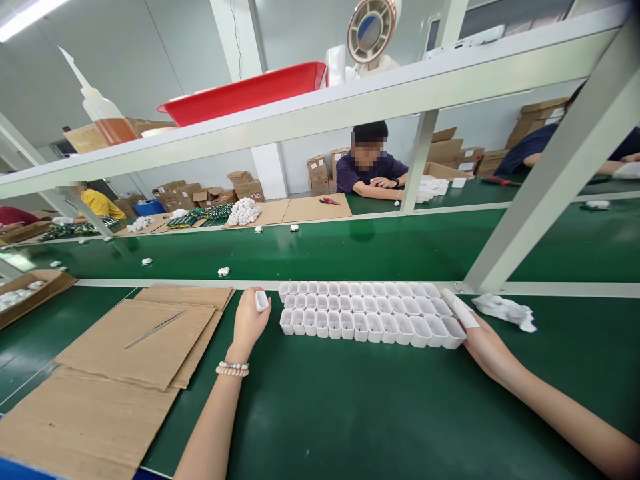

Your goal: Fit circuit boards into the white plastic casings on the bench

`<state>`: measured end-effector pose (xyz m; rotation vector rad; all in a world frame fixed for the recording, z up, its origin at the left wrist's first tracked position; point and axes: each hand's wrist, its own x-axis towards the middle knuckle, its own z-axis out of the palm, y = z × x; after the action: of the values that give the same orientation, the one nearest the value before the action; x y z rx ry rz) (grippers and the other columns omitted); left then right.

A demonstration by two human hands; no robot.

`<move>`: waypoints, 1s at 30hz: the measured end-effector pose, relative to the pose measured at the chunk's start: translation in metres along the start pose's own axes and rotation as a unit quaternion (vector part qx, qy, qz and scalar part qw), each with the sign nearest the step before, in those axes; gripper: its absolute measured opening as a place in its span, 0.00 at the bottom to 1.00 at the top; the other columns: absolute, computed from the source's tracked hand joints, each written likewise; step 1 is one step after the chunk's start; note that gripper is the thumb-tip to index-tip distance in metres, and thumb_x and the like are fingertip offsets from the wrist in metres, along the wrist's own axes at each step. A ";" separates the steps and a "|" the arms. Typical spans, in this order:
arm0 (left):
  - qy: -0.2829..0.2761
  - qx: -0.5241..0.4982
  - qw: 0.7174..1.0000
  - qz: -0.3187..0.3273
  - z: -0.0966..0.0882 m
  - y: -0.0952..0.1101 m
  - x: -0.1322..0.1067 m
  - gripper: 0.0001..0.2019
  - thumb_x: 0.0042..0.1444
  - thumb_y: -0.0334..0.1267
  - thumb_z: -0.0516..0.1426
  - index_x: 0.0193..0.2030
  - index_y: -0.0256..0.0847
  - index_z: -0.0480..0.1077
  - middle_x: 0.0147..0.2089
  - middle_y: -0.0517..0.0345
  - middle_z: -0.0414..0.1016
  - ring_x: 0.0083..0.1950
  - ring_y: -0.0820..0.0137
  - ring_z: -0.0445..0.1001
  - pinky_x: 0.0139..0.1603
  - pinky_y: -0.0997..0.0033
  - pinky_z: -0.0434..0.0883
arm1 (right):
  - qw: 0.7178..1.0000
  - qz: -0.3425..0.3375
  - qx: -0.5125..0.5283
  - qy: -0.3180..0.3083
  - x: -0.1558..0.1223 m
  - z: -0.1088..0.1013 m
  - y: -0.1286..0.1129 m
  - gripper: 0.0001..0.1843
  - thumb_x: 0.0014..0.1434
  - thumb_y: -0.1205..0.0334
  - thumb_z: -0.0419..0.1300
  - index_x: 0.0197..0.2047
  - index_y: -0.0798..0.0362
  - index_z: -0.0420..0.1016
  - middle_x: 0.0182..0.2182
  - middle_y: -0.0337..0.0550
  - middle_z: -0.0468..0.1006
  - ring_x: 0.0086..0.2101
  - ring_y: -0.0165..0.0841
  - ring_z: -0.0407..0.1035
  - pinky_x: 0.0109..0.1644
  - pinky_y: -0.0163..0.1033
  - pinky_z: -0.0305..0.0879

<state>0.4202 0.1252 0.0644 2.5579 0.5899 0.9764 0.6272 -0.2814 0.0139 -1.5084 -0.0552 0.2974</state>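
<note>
Three close rows of white open-topped plastic housings (pixel 347 324) stand upright on the green bench top. My left hand (pixel 250 320) is closed around a single white plastic housing (pixel 261 301), just left of the rows and apart from them. Two beaded bracelets circle that wrist. At the rows' right end lies my right hand (pixel 465 323), its fingers stretched out along the last housings and seemingly touching them. White covering wraps some of its fingers; the far side of this hand is hidden.
Left are cardboard sheets (pixel 100 407) with a thin metal rod (pixel 154 329). A crumpled white glove or cloth (pixel 505 312) lies right. Beyond runs a green conveyor (pixel 320 250) carrying small white parts. A shelf frame (pixel 280 130) crosses above; a co-worker (pixel 370 167) sits opposite.
</note>
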 end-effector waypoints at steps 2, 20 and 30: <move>-0.007 0.020 1.000 -0.003 0.000 -0.001 0.000 0.06 0.56 0.40 0.53 0.39 0.42 0.62 0.37 0.53 0.71 0.40 0.61 0.73 0.38 0.65 0.68 | 1.000 0.002 0.001 0.003 0.001 0.000 0.001 0.22 0.63 0.45 0.54 0.60 0.33 0.65 0.64 0.31 0.60 0.63 0.37 0.54 0.64 0.40 0.54; -0.085 0.132 0.981 -0.111 -0.001 0.001 0.000 0.03 0.51 0.34 0.53 0.33 0.42 0.63 0.26 0.57 0.71 0.29 0.65 0.72 0.25 0.73 0.55 | 1.000 0.013 -0.016 0.010 -0.004 0.002 -0.005 0.27 0.63 0.42 0.52 0.64 0.38 0.61 0.64 0.39 0.60 0.62 0.37 0.56 0.57 0.33 0.63; -0.115 0.149 0.973 -0.133 -0.001 0.008 0.001 0.02 0.50 0.35 0.52 0.32 0.42 0.64 0.29 0.55 0.74 0.33 0.63 0.74 0.27 0.72 0.55 | 1.000 -0.013 -0.025 0.008 -0.001 0.000 -0.003 0.26 0.63 0.43 0.52 0.62 0.40 0.63 0.63 0.40 0.63 0.60 0.41 0.60 0.58 0.43 0.66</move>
<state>0.4221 0.1186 0.0693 2.6977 1.0447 0.5246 0.6264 -0.2817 0.0168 -1.5582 -0.0694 0.2650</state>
